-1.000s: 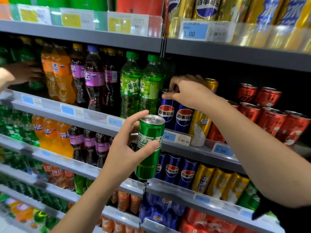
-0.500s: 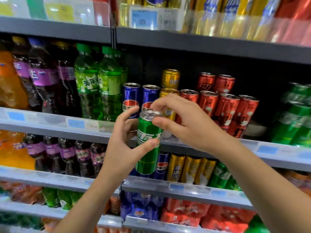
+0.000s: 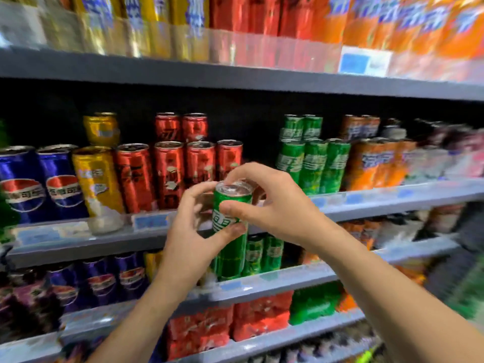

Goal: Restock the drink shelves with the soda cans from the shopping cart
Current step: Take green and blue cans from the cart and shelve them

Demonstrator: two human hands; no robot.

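Observation:
A tall green soda can (image 3: 231,226) stands upright in mid-air in front of the grey drink shelf (image 3: 379,199). My left hand (image 3: 191,231) grips its side from the left, thumb across the label. My right hand (image 3: 269,203) curls over the can's top and right side, thumb on the front. Matching green cans (image 3: 313,163) stand in a row on the same shelf, to the right of my hands. Red cans (image 3: 183,166) stand directly behind the held can. The shopping cart is out of view.
Blue cans (image 3: 39,184) and gold cans (image 3: 95,176) fill the shelf's left part, orange cans (image 3: 377,163) its right part. The shelf above (image 3: 235,74) overhangs closely. Lower shelves hold more cans and shrink-wrapped packs (image 3: 230,326). Right edge of view is blurred.
The view has swung right along the shelf, bringing the green and orange cans into sight. My right hand left the blue cans and took hold of the green can's top beside my left hand.

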